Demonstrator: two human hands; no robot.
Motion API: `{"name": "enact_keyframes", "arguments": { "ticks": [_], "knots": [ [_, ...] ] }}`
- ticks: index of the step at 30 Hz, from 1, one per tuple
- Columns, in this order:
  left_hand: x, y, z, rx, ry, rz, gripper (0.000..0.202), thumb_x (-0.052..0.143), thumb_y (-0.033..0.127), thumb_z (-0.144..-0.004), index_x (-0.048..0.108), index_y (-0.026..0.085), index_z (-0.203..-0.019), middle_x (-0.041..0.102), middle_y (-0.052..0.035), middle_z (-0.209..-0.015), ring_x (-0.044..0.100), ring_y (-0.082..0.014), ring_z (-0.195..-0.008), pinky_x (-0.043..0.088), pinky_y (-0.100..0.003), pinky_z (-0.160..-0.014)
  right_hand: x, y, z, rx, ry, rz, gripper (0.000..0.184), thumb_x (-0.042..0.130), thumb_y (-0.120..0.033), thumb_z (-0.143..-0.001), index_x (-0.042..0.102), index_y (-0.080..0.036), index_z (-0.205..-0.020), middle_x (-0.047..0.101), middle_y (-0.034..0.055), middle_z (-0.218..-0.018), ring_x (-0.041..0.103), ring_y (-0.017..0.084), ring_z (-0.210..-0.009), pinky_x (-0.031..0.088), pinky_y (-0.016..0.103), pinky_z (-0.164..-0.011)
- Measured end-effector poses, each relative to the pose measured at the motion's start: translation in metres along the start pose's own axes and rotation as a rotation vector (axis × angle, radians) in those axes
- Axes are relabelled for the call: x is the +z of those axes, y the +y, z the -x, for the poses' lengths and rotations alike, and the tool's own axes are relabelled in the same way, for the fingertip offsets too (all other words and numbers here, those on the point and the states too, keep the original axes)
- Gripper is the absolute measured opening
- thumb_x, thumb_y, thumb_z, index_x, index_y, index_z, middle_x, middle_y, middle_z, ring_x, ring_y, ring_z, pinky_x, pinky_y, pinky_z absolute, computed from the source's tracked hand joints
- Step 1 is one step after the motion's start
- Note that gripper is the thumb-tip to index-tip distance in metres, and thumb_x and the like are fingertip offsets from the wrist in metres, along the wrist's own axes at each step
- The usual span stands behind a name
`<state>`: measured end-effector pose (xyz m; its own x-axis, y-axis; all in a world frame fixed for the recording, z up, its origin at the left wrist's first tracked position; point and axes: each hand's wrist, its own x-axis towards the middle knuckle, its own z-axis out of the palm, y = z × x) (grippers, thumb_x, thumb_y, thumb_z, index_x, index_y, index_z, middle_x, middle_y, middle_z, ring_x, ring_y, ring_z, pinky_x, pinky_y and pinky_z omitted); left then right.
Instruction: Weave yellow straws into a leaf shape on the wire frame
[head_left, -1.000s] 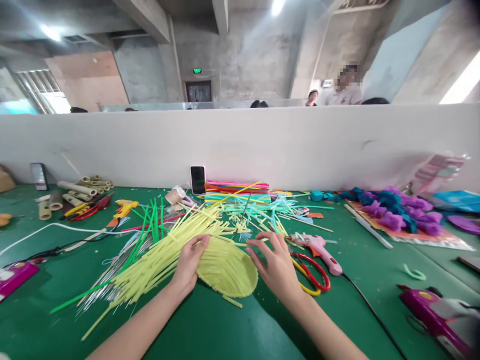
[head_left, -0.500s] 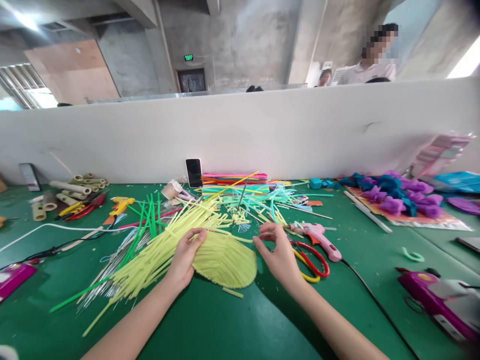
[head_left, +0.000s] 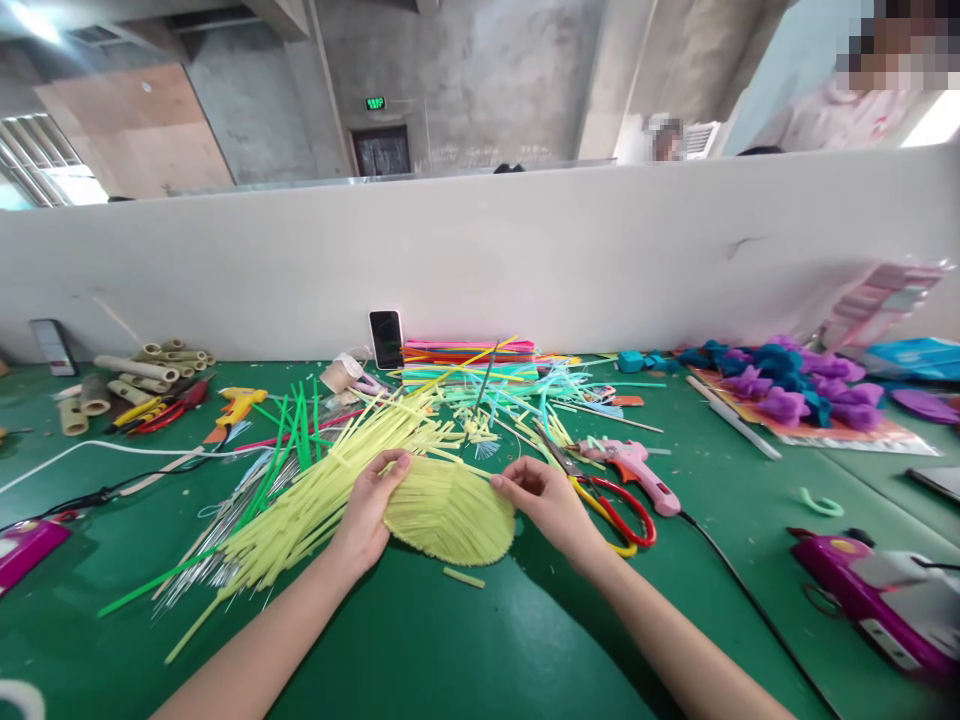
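Observation:
A yellow-green leaf shape (head_left: 450,520) made of packed fuzzy pipe cleaners is held over the table, ribs slanting from a central line. My left hand (head_left: 375,500) grips its left side, thumb on top. A loose yellow-green pipe cleaner (head_left: 459,463) runs along the leaf's upper edge. My right hand (head_left: 544,500) pinches its right end near the leaf's upper right edge. A short cut piece of pipe cleaner (head_left: 463,577) lies just below the leaf. Scissors with red and yellow handles (head_left: 626,510) lie right behind my right hand, partly hidden by it.
A yellow-green pipe cleaner bundle (head_left: 300,510) lies left of the leaf. A pink glue gun (head_left: 637,470) trails its cord at right, and a yellow glue gun (head_left: 241,405) lies at left. Purple and teal flowers (head_left: 795,385) lie far right. A phone (head_left: 386,340) leans on the white partition (head_left: 480,260).
My right hand has moved slightly left and its fingers have closed on the pipe cleaner's end at the leaf's edge. My left hand keeps its grip. A person behind the partition has moved right.

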<state>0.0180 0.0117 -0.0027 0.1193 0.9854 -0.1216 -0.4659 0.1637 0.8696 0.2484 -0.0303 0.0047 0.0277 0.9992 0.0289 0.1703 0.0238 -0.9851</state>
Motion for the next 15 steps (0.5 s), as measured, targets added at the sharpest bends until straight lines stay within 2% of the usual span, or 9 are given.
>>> {"name": "enact_keyframes", "arguments": {
  "ticks": [5,11,15],
  "knots": [
    [0.003,0.004,0.003,-0.023,-0.027,0.014,0.033,0.084,0.032,-0.063,0.062,0.018,-0.082,0.074,-0.0039,-0.087,0.071,-0.0212,-0.079,0.054,-0.031,-0.073,-0.005,-0.01,0.004,0.124,-0.067,-0.026,0.033,0.07,-0.05,-0.073,0.065,-0.017,-0.076,0.06,-0.0019,-0.066,0.051,0.011,-0.06,0.04,0.022,-0.053],
    [0.003,0.003,0.005,-0.009,-0.023,-0.008,0.033,0.083,0.032,-0.064,0.062,0.018,-0.084,0.075,-0.0041,-0.086,0.071,-0.0216,-0.079,0.054,-0.03,-0.071,-0.006,-0.011,0.006,0.145,-0.067,-0.004,0.029,0.069,-0.045,-0.073,0.07,-0.017,-0.078,0.064,0.0012,-0.072,0.055,0.014,-0.066,0.043,0.023,-0.056],
    [0.002,0.001,0.007,0.055,0.059,-0.006,0.032,0.082,0.033,-0.066,0.062,0.018,-0.085,0.074,-0.0029,-0.081,0.07,-0.0195,-0.072,0.053,-0.029,-0.068,-0.001,-0.017,0.012,0.15,-0.078,-0.082,0.029,0.07,-0.046,-0.073,0.069,-0.018,-0.08,0.063,-0.0001,-0.071,0.055,0.013,-0.066,0.045,0.023,-0.059]
  ]
}}
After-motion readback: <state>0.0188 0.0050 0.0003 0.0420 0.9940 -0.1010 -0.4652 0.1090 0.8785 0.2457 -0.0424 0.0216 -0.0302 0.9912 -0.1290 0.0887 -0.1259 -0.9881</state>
